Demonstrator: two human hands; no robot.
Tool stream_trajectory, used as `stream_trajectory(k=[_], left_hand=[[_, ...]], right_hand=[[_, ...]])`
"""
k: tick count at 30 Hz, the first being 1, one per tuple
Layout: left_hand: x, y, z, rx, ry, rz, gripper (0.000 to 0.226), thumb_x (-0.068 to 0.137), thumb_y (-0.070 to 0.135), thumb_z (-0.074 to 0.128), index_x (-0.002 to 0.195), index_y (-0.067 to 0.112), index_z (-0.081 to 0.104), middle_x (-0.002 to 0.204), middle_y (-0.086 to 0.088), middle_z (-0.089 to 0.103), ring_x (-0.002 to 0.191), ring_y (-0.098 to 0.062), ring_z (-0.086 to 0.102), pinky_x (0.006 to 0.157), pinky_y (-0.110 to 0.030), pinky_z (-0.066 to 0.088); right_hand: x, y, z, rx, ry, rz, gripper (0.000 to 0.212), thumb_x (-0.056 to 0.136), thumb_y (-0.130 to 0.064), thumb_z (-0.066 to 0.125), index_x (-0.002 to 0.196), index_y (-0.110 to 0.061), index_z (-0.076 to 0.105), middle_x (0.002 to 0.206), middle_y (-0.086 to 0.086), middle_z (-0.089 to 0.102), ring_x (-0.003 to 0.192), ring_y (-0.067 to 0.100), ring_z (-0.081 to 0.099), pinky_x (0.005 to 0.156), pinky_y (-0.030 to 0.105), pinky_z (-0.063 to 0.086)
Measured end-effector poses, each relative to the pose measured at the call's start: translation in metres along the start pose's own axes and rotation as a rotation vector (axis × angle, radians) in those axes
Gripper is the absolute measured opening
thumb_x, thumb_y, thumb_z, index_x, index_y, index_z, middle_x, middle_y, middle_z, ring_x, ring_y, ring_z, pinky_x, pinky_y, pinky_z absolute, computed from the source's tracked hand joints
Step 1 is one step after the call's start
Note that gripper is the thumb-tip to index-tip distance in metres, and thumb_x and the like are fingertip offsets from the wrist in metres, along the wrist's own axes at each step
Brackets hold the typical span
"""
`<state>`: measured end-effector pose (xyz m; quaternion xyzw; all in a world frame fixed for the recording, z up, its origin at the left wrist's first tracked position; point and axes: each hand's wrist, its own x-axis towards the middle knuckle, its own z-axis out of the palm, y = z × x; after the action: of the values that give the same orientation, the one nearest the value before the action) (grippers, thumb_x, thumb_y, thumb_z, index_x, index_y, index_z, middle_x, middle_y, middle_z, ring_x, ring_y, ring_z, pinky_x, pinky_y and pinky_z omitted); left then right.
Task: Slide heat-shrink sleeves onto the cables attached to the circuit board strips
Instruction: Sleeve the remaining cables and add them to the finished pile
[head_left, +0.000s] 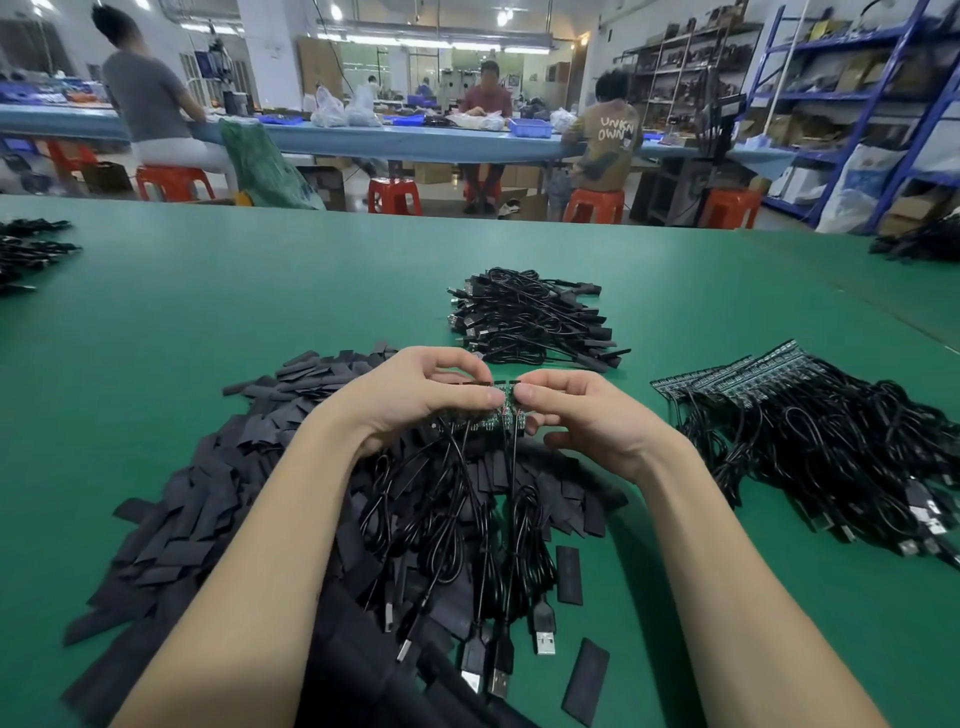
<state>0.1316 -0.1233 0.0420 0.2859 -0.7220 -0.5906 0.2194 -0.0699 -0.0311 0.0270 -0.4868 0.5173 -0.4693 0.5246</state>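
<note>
Both hands are up over the middle of the green table (208, 312). The left hand (415, 400) and the right hand (582, 415) each pinch the same little green board strip (506, 408) between thumb and fingers, thumbs nearly touching. Black cables (457, 519) hang down from the strip, and their plugs lie near the table's near edge. Under the arms is a big pile of flat black sleeves (208, 519). A heap of more strips with cables (805, 431) lies toward the right edge. Another bundle of cables (530, 317) sits further back.
</note>
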Motion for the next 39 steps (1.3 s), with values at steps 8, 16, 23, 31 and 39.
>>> stream_trajectory(k=[8, 16, 23, 31, 39], left_hand=[[0.001, -0.002, 0.01, -0.199, -0.031, -0.035, 0.021, 0.061, 0.026, 0.091, 0.078, 0.023, 0.079, 0.085, 0.0, 0.074, 0.078, -0.011, 0.065, 0.092, -0.031, 0.047], [-0.001, -0.006, 0.007, -0.294, -0.093, -0.022, 0.011, 0.07, 0.014, 0.081, 0.079, 0.018, 0.078, 0.082, -0.001, 0.073, 0.072, -0.009, 0.066, 0.073, -0.019, 0.056], [-0.002, -0.005, 0.009, -0.33, -0.111, -0.019, 0.01, 0.072, 0.01, 0.079, 0.079, 0.018, 0.077, 0.082, -0.002, 0.073, 0.072, -0.009, 0.068, 0.071, -0.019, 0.056], [-0.003, -0.008, 0.004, -0.312, -0.08, 0.018, 0.015, 0.07, 0.013, 0.083, 0.08, 0.021, 0.073, 0.084, -0.002, 0.073, 0.074, -0.011, 0.068, 0.076, -0.02, 0.055], [0.001, 0.0, -0.009, 0.378, 0.274, 0.081, 0.06, 0.05, 0.07, 0.087, 0.097, 0.036, 0.072, 0.099, 0.018, 0.076, 0.099, 0.0, 0.069, 0.094, -0.024, 0.051]], right_hand=[[0.003, 0.003, 0.002, 0.11, -0.071, -0.08, 0.007, 0.082, -0.027, 0.074, 0.081, -0.023, 0.079, 0.073, -0.014, 0.065, 0.062, -0.001, 0.054, 0.058, 0.013, 0.042], [0.004, 0.005, 0.009, 0.21, -0.094, -0.069, 0.003, 0.083, -0.019, 0.071, 0.08, -0.017, 0.071, 0.061, -0.009, 0.054, 0.055, 0.003, 0.045, 0.055, 0.014, 0.041], [0.003, 0.005, 0.013, 0.255, -0.112, -0.082, 0.015, 0.088, -0.012, 0.067, 0.075, -0.017, 0.071, 0.057, -0.008, 0.048, 0.05, 0.002, 0.042, 0.053, 0.013, 0.04], [0.004, 0.006, 0.012, 0.3, -0.066, -0.042, 0.005, 0.082, -0.021, 0.071, 0.079, -0.02, 0.074, 0.06, -0.007, 0.048, 0.052, 0.003, 0.05, 0.052, 0.014, 0.042], [0.002, -0.007, 0.0, 0.204, 0.13, 0.023, 0.016, 0.073, -0.031, 0.082, 0.086, -0.025, 0.076, 0.082, -0.009, 0.069, 0.06, 0.007, 0.059, 0.052, 0.016, 0.045]])
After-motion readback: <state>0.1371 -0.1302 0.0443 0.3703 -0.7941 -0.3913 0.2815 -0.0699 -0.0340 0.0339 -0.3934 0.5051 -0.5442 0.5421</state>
